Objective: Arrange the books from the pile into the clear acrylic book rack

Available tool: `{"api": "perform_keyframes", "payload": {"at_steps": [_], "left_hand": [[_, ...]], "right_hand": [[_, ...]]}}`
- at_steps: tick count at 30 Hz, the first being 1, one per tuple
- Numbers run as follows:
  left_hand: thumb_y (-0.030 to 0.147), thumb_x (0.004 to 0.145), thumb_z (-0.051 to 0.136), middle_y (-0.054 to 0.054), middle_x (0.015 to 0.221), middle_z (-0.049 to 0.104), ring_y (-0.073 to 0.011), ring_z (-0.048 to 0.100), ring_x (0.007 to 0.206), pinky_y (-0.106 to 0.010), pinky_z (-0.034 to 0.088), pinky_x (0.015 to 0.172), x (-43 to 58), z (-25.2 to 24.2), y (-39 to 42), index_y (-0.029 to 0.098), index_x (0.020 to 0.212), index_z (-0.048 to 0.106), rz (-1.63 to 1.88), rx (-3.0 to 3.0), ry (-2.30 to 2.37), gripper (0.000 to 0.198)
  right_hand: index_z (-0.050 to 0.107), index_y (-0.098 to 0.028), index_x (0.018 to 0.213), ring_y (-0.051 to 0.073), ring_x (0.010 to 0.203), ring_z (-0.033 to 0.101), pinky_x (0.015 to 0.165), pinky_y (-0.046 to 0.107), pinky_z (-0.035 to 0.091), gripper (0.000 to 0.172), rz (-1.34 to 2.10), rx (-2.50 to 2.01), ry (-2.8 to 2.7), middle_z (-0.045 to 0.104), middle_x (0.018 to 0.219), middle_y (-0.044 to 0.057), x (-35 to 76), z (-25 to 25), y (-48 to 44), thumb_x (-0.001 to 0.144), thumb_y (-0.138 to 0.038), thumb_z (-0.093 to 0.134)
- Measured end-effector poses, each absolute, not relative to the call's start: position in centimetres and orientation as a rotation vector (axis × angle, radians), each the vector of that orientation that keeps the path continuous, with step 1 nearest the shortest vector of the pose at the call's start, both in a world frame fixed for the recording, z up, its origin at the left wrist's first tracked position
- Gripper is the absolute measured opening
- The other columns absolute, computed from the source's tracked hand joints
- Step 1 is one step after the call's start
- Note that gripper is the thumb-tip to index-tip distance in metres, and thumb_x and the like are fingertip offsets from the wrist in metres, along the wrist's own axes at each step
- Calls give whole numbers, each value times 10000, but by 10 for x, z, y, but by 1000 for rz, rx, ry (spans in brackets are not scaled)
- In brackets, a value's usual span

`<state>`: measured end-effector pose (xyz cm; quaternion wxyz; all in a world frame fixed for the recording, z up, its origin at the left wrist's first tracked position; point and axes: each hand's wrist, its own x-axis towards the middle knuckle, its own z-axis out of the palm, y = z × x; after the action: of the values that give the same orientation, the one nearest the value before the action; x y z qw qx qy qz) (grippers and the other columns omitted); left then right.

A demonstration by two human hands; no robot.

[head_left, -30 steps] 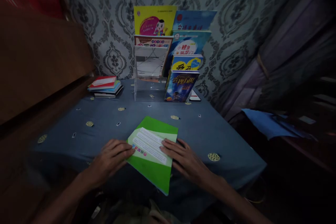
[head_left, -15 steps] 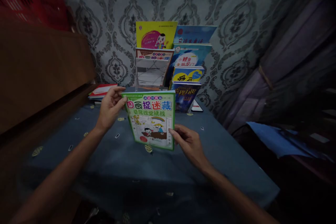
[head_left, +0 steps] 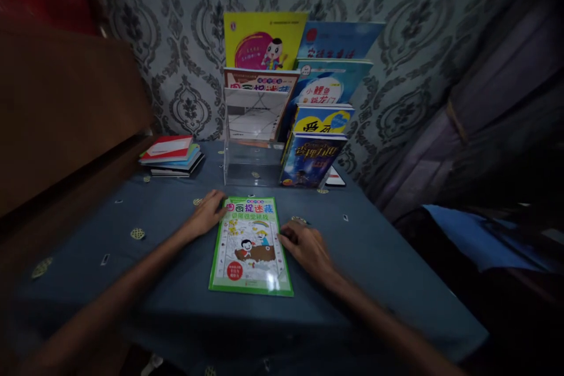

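Note:
A green-bordered picture book (head_left: 252, 247) lies flat on the table, its cartoon cover facing up. At its upper left corner, my left hand (head_left: 207, 213) is closed on the edge with thumb and fingers. My right hand (head_left: 307, 245) pinches the right edge at about mid-height, its lower fingers curled and partly hidden. Just beyond the book stands a clear acrylic book rack (head_left: 253, 173). Several books fill its tiers, among them a yellow book (head_left: 264, 41) at the top and a dark blue book (head_left: 312, 161) at the lower right.
A small stack of books (head_left: 171, 155) lies at the back left of the blue tablecloth (head_left: 167, 288). A phone-like object (head_left: 336, 177) pokes out behind the rack. Brown furniture (head_left: 70, 111) borders the left side, and a curtain (head_left: 445, 123) hangs at the right.
The book has gone from tilted upright above the table to lying flat on it. Both hands have come down with it, still at its edges. The view has shifted slightly.

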<state>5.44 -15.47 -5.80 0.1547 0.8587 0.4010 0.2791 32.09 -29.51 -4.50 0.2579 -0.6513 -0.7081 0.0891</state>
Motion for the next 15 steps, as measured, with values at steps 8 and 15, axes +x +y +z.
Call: {"api": "perform_keyframes", "payload": {"at_steps": [8, 15], "left_hand": [[282, 988, 443, -137, 1378, 589, -268, 542, 1286, -458, 444, 1050, 60, -79, -170, 168, 1304, 530, 674, 2713, 1221, 346], [289, 1011, 405, -148, 1379, 601, -243, 546, 1302, -423, 443, 1049, 59, -82, -172, 164, 1327, 525, 680, 2809, 1222, 360]], "right_hand": [[534, -175, 1391, 246, 1361, 490, 1131, 452, 416, 440, 266, -1296, -2306, 549, 1450, 139, 261, -49, -250, 985, -238, 379], [476, -122, 1446, 257, 1447, 374, 1207, 501, 273, 480, 222, -1469, -2377, 467, 1514, 175, 280, -65, -224, 1010, -283, 356]]}}
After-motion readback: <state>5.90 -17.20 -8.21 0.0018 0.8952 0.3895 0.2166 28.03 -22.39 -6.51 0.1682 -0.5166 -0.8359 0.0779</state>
